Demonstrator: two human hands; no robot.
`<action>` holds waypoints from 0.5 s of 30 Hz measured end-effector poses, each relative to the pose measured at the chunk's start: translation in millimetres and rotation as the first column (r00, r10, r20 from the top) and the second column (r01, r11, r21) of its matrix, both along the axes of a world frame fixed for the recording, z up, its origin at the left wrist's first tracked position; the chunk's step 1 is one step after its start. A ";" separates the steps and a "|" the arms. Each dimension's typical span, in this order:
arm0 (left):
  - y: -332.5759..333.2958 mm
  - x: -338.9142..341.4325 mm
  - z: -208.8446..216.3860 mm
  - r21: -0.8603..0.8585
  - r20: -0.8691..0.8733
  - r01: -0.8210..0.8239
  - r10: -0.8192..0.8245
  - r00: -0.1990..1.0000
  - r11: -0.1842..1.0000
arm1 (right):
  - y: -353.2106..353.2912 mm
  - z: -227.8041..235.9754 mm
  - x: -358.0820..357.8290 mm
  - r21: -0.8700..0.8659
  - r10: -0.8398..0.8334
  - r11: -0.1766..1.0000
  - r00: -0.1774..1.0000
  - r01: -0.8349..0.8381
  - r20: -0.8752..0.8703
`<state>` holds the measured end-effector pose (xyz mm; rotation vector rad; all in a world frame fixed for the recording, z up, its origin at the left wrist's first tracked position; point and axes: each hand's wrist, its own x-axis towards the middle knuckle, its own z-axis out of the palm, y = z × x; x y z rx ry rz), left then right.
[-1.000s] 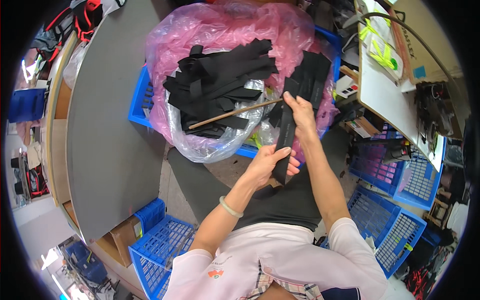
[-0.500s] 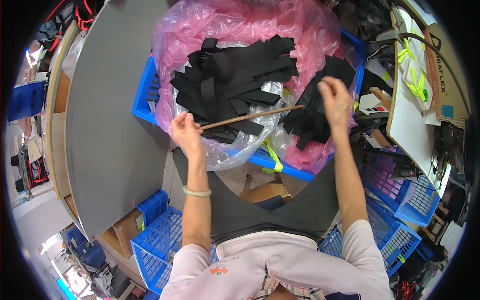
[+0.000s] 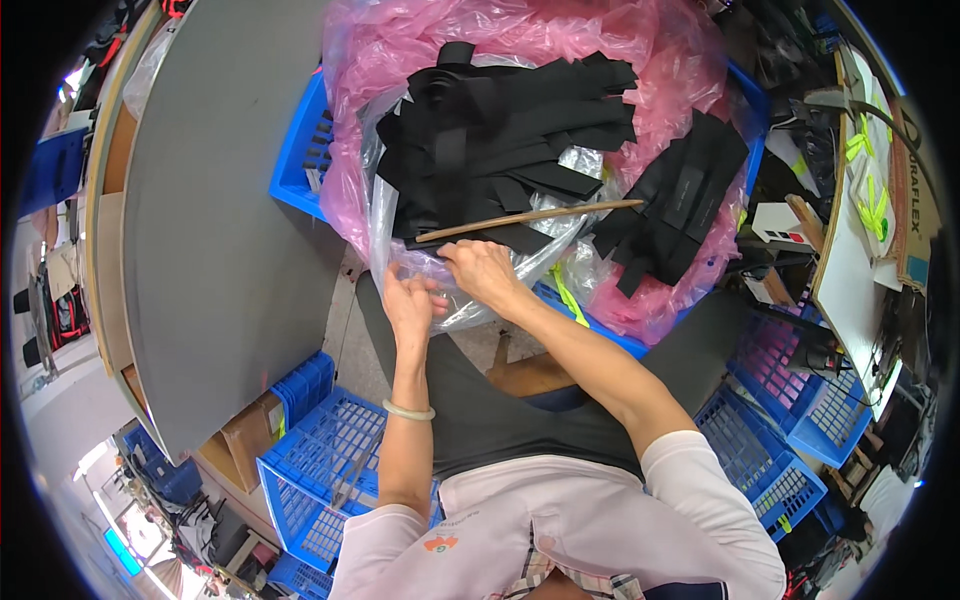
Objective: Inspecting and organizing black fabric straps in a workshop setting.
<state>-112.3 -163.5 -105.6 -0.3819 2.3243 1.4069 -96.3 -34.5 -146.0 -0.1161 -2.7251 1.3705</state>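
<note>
Pale rounded bangle (image 3: 408, 411) below left fingers (image 3: 433, 299), near the wrist. Farther below the fingers: pale pink shirt (image 3: 560, 490), short sleeves (image 3: 683, 468), orange logo (image 3: 440, 543), plaid trim (image 3: 535, 572), navy patch (image 3: 697, 591). Dark grey trousers (image 3: 520, 435) between fingers and shirt.

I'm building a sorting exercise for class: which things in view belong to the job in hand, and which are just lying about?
Probably in the job:
clear bag, near left hand and right hand
black strips
stick
pink bag
blue crate

Probably lying about:
cardboard box, far right
yellow cords, far right
blue baskets
</note>
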 end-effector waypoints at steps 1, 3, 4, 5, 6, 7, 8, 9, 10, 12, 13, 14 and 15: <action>-1.6 -2.5 2.3 0.041 0.030 -0.064 0.063 0.998 0.997 | -6.2 1.2 -6.4 0.061 0.017 0.998 0.997 -0.021 0.071; -3.4 -3.7 6.0 0.077 0.060 -0.135 0.131 0.990 0.988 | -14.1 3.1 -18.3 0.128 0.043 0.990 0.987 -0.062 0.153; -1.9 -2.2 6.5 0.126 0.071 -0.148 0.139 0.988 0.981 | -16.5 4.7 -21.8 0.131 0.047 0.989 0.988 -0.067 0.149; -1.6 -1.9 7.2 0.175 0.082 -0.160 0.147 0.986 0.972 | -19.0 6.4 -25.2 0.153 0.064 0.984 0.984 -0.090 0.165; -2.9 -3.3 8.0 0.179 0.078 -0.163 0.152 0.985 0.970 | -21.8 8.5 -28.6 0.174 0.081 0.978 0.980 -0.113 0.181; -2.0 -4.7 9.3 0.234 0.095 -0.197 0.180 0.979 0.952 | -23.9 5.9 -31.0 0.176 0.085 0.977 0.981 -0.116 0.177; -1.3 -6.3 11.1 0.289 0.113 -0.230 0.206 0.972 0.929 | -26.6 3.6 -33.7 0.141 0.062 0.986 0.973 -0.094 0.222; -1.2 -6.9 13.6 0.293 0.107 -0.231 0.209 0.972 0.928 | -28.3 1.9 -36.0 0.106 0.040 0.992 0.963 -0.070 0.267; -1.3 -7.3 16.1 0.308 0.095 -0.212 0.192 0.977 0.928 | -29.5 -3.6 -37.2 0.110 0.038 0.992 0.965 -0.069 0.259; -0.7 -6.5 23.4 0.327 0.070 -0.186 0.173 0.983 0.927 | -30.6 -12.5 -39.7 0.028 -0.014 1.000 0.978 0.008 0.209; -0.9 -3.0 29.2 0.366 0.077 -0.178 0.161 0.984 0.913 | -31.8 -10.1 -41.9 0.036 -0.030 0.999 0.980 0.024 0.199; -0.4 0.9 35.6 0.405 0.082 -0.169 0.148 0.986 0.899 | -31.6 -7.3 -44.7 0.035 -0.031 0.999 0.981 0.025 0.189; 0.8 5.2 42.9 0.430 0.052 -0.191 0.187 0.981 0.883 | -30.3 -4.2 -47.7 0.042 -0.027 0.999 0.982 0.019 0.186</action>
